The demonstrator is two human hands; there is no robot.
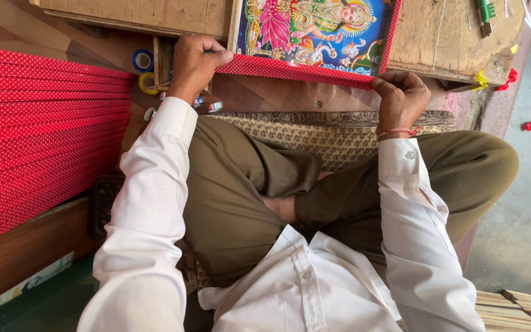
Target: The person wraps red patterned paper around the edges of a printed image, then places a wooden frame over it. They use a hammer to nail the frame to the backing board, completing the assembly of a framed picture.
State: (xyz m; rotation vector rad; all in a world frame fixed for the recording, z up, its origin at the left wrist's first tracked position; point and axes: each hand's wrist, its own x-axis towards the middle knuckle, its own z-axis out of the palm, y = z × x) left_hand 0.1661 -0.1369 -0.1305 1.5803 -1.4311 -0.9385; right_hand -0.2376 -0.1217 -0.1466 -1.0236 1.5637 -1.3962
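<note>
A colourful framed picture (314, 27) with a red dotted border (296, 69) lies on a low wooden board (456, 43) in front of me. My left hand (195, 61) grips the frame's near left corner, fingers curled over the red edge. My right hand (402, 92) pinches the near right corner of the same border, a red thread around its wrist. I sit cross-legged in olive trousers and a white shirt.
A tall stack of red dotted frames (38, 129) stands at my left. Tape rolls (144, 60) lie beside the left hand. A green-handled tool (485, 12) rests on the board's far right. A patterned mat (327, 132) lies under my legs. Wooden strips (517, 310) sit bottom right.
</note>
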